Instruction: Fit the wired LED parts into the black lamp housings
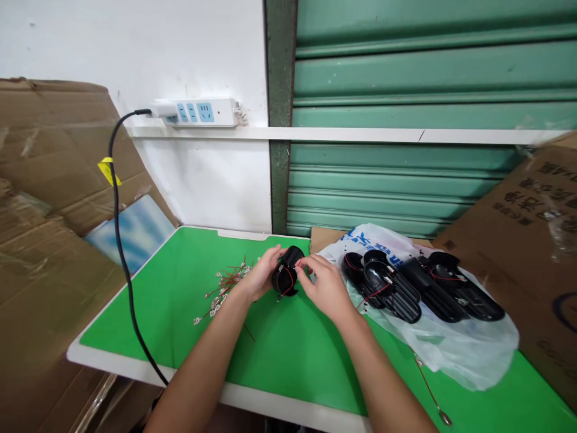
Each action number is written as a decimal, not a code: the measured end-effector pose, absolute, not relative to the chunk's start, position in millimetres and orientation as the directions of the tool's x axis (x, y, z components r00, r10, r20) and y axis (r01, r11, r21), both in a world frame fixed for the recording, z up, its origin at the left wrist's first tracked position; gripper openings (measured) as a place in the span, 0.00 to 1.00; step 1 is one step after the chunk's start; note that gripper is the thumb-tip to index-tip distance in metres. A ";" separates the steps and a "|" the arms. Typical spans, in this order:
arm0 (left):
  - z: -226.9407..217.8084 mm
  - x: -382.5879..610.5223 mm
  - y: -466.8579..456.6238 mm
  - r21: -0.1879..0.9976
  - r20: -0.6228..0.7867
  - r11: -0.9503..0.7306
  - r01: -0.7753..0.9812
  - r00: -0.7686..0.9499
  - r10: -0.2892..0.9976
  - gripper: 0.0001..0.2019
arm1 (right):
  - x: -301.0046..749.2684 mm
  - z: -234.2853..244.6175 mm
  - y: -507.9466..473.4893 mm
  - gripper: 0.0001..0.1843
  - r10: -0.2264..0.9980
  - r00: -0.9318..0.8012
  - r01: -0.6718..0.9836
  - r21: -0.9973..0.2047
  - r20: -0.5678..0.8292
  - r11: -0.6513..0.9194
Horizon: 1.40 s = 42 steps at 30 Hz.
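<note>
My left hand is closed around the left side of a black plastic housing, which has a rounded open end facing me. At its right side, my right hand pinches with thumb and forefinger at a thin red wire running across the housing. The fingertips hide the exact spot they grip. Left of the housing, a pile of red wires with small metal contacts lies on the green tabletop. Several similar black housings with red wires rest on the right.
A white plastic bag lies beneath those housings. One loose wire with metal ends is near the front right. A black power cable hangs from a power strip across the table's left edge. Cardboard boxes flank both sides.
</note>
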<state>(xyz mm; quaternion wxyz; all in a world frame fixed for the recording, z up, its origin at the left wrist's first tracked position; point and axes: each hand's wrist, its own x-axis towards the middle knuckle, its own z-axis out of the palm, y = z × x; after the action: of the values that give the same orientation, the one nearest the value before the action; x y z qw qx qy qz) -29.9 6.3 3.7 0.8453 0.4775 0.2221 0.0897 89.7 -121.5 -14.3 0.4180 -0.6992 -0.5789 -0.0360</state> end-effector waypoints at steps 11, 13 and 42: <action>-3.2 -26.1 5.6 0.835 -0.344 0.549 0.048 0.824 0.450 0.24 | 90.5 -15.9 -121.1 0.06 0.781 0.333 0.860 -0.510 0.529 -0.022; -2.1 -26.5 5.8 0.836 -0.337 0.547 0.043 0.827 0.450 0.24 | 90.1 -15.1 -121.3 0.06 0.781 0.334 0.860 -0.510 0.527 -0.023; -28.4 -27.7 20.2 0.965 0.048 -0.237 0.113 0.810 0.585 0.22 | 89.1 -3.1 -114.0 0.20 0.684 0.729 -0.080 -0.992 0.009 0.099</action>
<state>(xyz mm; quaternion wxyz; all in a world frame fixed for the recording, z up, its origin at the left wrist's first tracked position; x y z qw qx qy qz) -27.7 20.2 -28.4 0.5734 0.7590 0.2299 0.2055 89.1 -114.0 -3.1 0.6991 -0.6132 -0.2461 0.2732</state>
